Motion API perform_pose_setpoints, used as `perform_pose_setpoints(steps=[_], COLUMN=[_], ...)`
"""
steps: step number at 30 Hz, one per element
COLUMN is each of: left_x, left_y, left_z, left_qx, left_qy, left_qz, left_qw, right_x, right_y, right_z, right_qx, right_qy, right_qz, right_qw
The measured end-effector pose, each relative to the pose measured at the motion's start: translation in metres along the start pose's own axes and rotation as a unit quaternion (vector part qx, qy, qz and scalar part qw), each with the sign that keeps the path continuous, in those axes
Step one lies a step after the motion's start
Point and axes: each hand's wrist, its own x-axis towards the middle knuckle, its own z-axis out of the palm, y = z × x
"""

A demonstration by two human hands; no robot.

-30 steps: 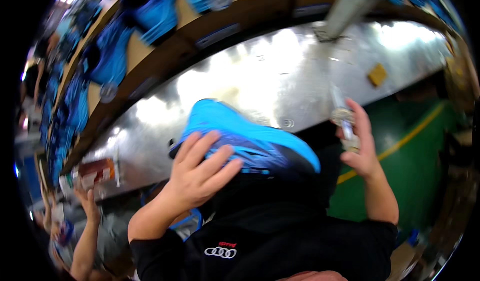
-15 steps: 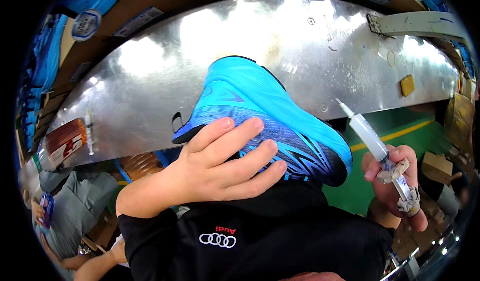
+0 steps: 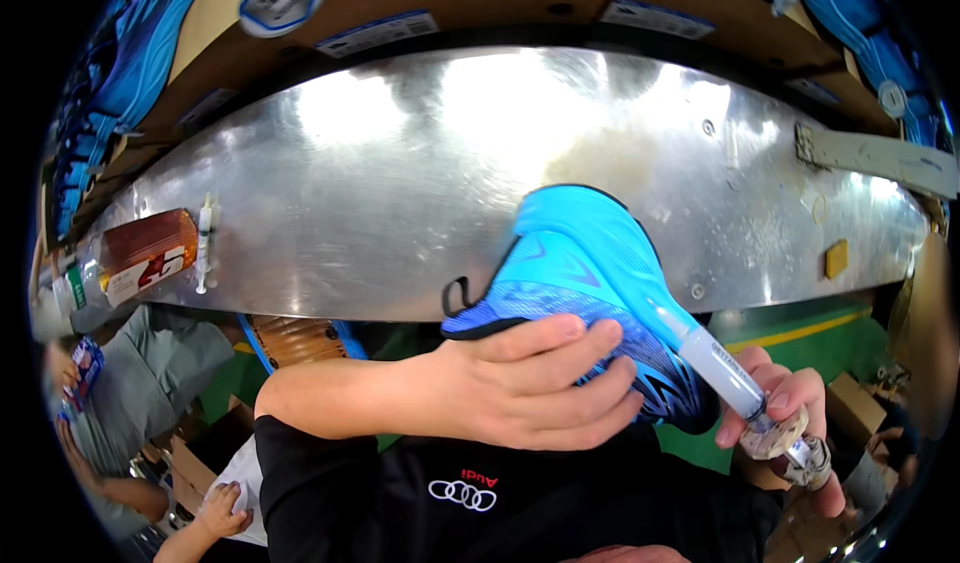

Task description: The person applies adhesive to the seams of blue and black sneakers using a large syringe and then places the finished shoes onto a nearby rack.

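L hand (image 3: 545,388): fingers curled on blue mesh running shoe (image 3: 585,248), hiding part of upper, at metal tabletop (image 3: 400,203)'s near edge. R hand (image 3: 790,403): holding translucent syringe (image 3: 722,371), whitish lumpy wrap (image 3: 772,437) at flange; tip contact w/ shoe unclear. Amber bottle (image 3: 150,243), 2nd syringe (image 3: 205,245) nr L corner; yellow block (image 3: 836,260) nr R.

The shoe (image 3: 592,263) is bright blue and purple, streaked black; the desk (image 3: 400,193) beyond it silver, the block (image 3: 836,260) right of it yellow.
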Motion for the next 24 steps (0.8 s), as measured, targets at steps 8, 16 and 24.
perform_pose_setpoints(steps=[8,16,24], left_x=[-0.008,-0.006,-0.004], left_y=[0.002,0.005,0.003], left_z=[0.005,0.004,0.0], left_qx=[-0.015,-0.02,-0.021], left_qy=[0.045,0.053,0.067], left_qz=[-0.016,-0.02,-0.017], left_qw=[0.999,0.998,0.997], right_x=[0.029,0.037,0.047], right_y=[0.011,0.001,-0.004], right_z=[0.013,0.014,0.023], right_qx=[-0.046,-0.099,-0.107], right_qy=[-0.018,-0.038,-0.015], right_qz=[0.055,0.104,0.127], right_qw=[0.997,0.989,0.986])
